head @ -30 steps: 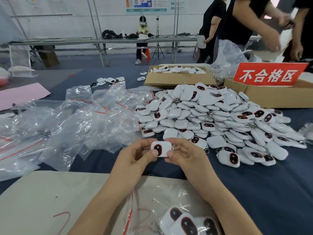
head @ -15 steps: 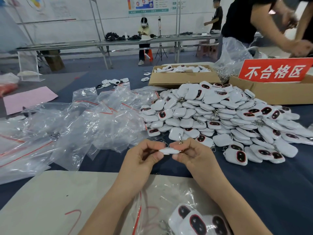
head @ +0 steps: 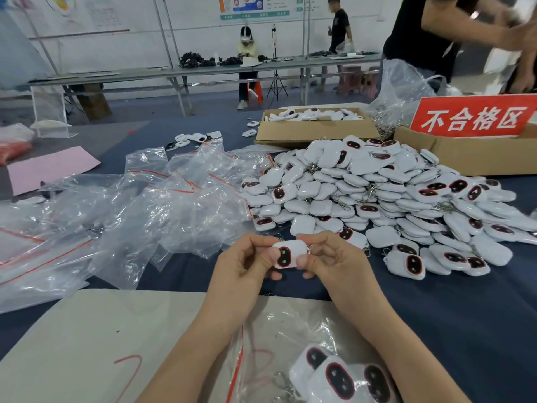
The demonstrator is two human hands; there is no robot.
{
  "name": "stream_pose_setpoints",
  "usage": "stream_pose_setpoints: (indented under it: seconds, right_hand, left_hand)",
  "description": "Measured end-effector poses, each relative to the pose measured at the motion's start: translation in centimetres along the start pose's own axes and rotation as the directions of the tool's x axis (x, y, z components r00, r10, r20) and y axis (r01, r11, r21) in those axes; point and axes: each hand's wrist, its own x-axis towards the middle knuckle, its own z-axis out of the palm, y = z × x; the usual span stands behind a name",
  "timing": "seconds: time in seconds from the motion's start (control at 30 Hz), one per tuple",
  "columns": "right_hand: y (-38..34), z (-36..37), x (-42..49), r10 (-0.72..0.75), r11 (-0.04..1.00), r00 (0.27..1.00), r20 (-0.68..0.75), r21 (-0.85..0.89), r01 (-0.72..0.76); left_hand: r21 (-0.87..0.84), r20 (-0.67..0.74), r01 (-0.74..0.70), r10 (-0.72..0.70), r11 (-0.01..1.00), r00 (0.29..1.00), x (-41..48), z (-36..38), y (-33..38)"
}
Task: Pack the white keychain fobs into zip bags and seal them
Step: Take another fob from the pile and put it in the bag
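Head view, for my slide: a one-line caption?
Both hands hold one white fob above a part-filled zip bag, beside the fob pile.

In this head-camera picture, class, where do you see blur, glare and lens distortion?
Head view: the bystander's arms at top right are motion-blurred; the clear zip bags throw white glare; the far table bows from wide-angle distortion; the held fob is sharp.

white "不合格区" on a red sign [head: 473, 118] atop a cardboard box [head: 465, 154]
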Motion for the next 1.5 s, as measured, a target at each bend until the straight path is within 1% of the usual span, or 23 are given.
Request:
stream_pose_setpoints:
  seconds: [0.1,0.17,0.27,0.33,0.37,0.47,0.53,0.6,0.67,0.7,0.77,0.83,0.9,0.97,1.07,1.13,1.2,1.33,1.43,1.5]
  right_hand:
    - [-0.1,0.0,0.0,0.012,1.0,1.0,-0.012,-0.001,-0.012]
    - [-0.2,0.1,0.0,0.009,1.0,1.0,-0.013,-0.002,-0.009]
    - [-0.8,0.2,-0.3,-0.016,0.999,1.0,-0.009,-0.036,0.016]
    - [-1.4,0.3,-0.7,-0.057,0.992,0.998,0.019,-0.107,0.059]
    - [-1.7,0.3,-0.9,-0.081,0.989,0.997,0.016,-0.123,0.082]
    - [-2.7,-0.1,-1.2,-0.108,0.987,0.993,-0.056,-0.124,0.1]
    - [-3.3,-0.3,-1.3,-0.103,0.983,0.994,-0.035,-0.157,0.096]
    - [-3.5,-0.1,-1.4,-0.082,0.972,0.994,0.072,-0.216,0.095]
    - [-3.7,0.4,-1.6,-0.042,0.956,0.97,0.24,-0.273,0.108]
    - [-3.8,0.8,-1.7,-0.021,0.946,0.941,0.337,-0.298,0.128]
    - [-3.7,1.9,-2.0,0.025,0.912,0.869,0.494,-0.367,0.183]
    - [-3.3,2.8,-2.1,0.071,0.859,0.812,0.58,-0.45,0.246]
    - [-3.1,3.3,-2.2,0.13,0.807,0.765,0.631,-0.516,0.288]
    - [-3.2,3.2,-2.3,0.191,0.775,0.752,0.632,-0.567,0.28]
    - [-3.7,2.9,-2.5,0.171,0.778,0.805,0.567,-0.58,0.243]
    - [-4.0,3.0,-2.7,0.161,0.781,0.829,0.535,-0.582,0.224]
    - [-4.2,3.1,-3.0,0.153,0.802,0.846,0.51,-0.565,0.195]
    - [-4.6,3.4,-3.6,0.126,0.86,0.868,0.481,-0.489,0.146]
    - [-5.0,3.8,-3.7,0.105,0.883,0.874,0.474,-0.449,0.137]
    - [-5.3,4.1,-3.8,0.091,0.889,0.883,0.46,-0.437,0.137]
  left_hand:
    - [-0.061,0.03,0.002,0.0,0.998,1.0,-0.2,0.2,0.2]
    - [-0.032,0.069,-0.018,0.02,0.999,0.997,-0.4,0.3,0.2]
    - [0.013,0.066,-0.071,0.07,0.997,0.995,-0.9,0.3,0.6]
    - [-0.018,0.016,-0.091,0.091,0.996,0.996,-1.2,-0.3,1.2]
    - [-0.06,-0.029,-0.089,0.087,0.994,0.996,-1.3,-0.8,1.4]
    - [-0.207,-0.2,-0.045,0.002,0.977,0.98,-1.6,-2.9,2.4]
    - [-0.202,-0.244,0.028,-0.078,0.979,0.967,-2.7,-4.4,3.0]
    - [-0.127,-0.217,0.134,-0.16,0.983,0.963,-4.3,-5.8,3.3]
    - [0.008,-0.155,0.219,-0.215,0.976,0.964,-6.2,-7.0,3.7]
    - [0.059,-0.118,0.268,-0.259,0.962,0.959,-7.0,-7.3,4.0]
    - [0.098,-0.022,0.393,-0.393,0.914,0.919,-8.3,-7.5,4.6]
    - [0.157,0.091,0.477,-0.494,0.865,0.865,-9.0,-7.6,5.3]
    - [0.259,0.183,0.479,-0.53,0.838,0.828,-9.4,-7.8,6.0]
    - [0.32,0.213,0.447,-0.523,0.835,0.825,-9.6,-7.9,6.4]
    - [0.317,0.158,0.44,-0.504,0.84,0.849,-9.6,-7.7,6.7]
    - [0.287,0.181,0.44,-0.5,0.851,0.847,-9.6,-7.3,6.9]
    - [0.261,0.178,0.438,-0.488,0.86,0.854,-9.4,-7.0,7.3]
    - [0.279,0.101,0.402,-0.443,0.872,0.891,-8.8,-6.9,7.9]
    - [0.37,0.128,0.371,-0.442,0.852,0.888,-8.5,-6.1,7.9]
    - [0.4,0.184,0.349,-0.448,0.847,0.875,-8.5,-5.3,7.7]
